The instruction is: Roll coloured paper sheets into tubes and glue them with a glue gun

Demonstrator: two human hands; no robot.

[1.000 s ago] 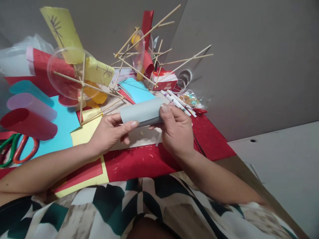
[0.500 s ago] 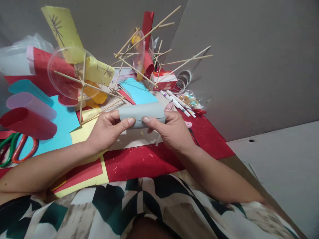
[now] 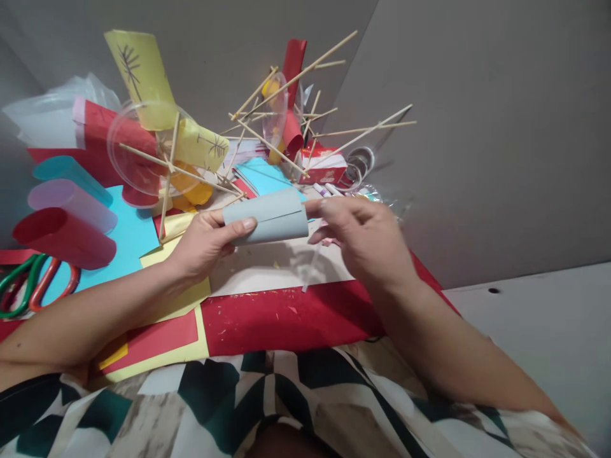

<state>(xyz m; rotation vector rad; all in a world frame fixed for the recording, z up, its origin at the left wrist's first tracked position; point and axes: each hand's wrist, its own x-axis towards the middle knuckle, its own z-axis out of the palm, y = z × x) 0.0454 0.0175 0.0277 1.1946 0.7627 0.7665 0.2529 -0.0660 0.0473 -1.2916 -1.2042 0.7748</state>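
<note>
A grey-blue paper tube [image 3: 267, 222] with a lengthwise seam lies across my left hand [image 3: 205, 238]. That hand grips its left end, thumb pressed on the front near the seam and fingers behind. My right hand [image 3: 365, 238] is at the tube's right end, its index fingertip at the rim and its other fingers apart below. Whether the fingertip reaches inside the tube, I cannot tell. Beneath the hands is a pale board [image 3: 258, 275] with small scraps on it. A thin clear strip [image 3: 311, 270] shows near the board's front edge.
Red, pink and blue paper tubes [image 3: 67, 235] lie at left by scissors [image 3: 35, 286]. Behind stand stick frames with clear discs [image 3: 138, 143] and yellow and red rolls. A red box [image 3: 324, 168] and tape rolls [image 3: 360, 166] are at back right, before the grey wall [image 3: 477, 127].
My right hand has let go of the tube's front and shifted right to its end. The tube now tilts slightly, right end higher, in my left hand alone. The view has shifted a little.
</note>
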